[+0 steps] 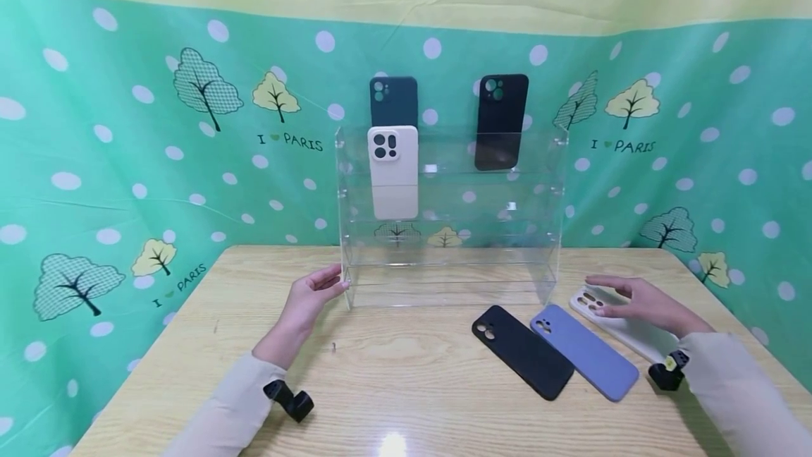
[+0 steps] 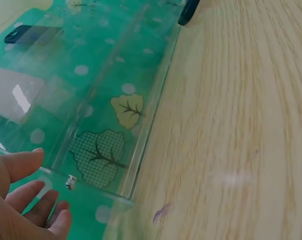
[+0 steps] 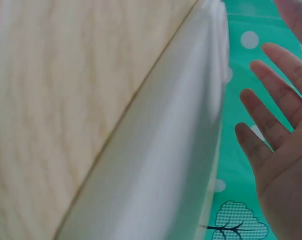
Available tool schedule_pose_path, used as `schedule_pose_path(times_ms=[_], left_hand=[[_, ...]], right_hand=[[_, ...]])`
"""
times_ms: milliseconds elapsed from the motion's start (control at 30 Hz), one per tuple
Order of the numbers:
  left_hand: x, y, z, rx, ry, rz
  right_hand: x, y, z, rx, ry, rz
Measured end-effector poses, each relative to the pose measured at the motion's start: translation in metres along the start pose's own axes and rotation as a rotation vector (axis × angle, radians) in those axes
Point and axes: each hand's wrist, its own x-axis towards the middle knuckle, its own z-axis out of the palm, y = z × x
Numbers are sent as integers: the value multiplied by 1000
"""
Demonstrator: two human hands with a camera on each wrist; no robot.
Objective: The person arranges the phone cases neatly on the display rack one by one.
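My left hand [image 1: 307,302] is at the lower left side of a clear acrylic phone case rack [image 1: 450,295]. In the left wrist view its fingers [image 2: 46,202] are loosely bent beside the side panel; contact is unclear. My right hand [image 1: 643,305] is over a white phone case [image 1: 634,337] on the right of the table, hiding part of it. The right wrist view shows that hand [image 3: 290,165] with fingers spread and nothing held. Next to the white case lie a lavender phone case [image 1: 586,355] and a black phone case [image 1: 523,355], the two touching or slightly overlapping.
On the rack stand a dark teal phone case [image 1: 395,101], a white case with a camera cutout [image 1: 395,189] in front below it, and another black case [image 1: 501,122] at upper right. A green dotted cloth [image 1: 273,189] hangs behind the wooden table [image 1: 393,372].
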Motion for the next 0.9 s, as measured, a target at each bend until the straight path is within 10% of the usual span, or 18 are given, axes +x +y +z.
schedule_pose_path(times_ms=[900], left_hand=[[1,-4,-2,141,-32,15]], right_hand=[[10,10,11,-13,-70,80]])
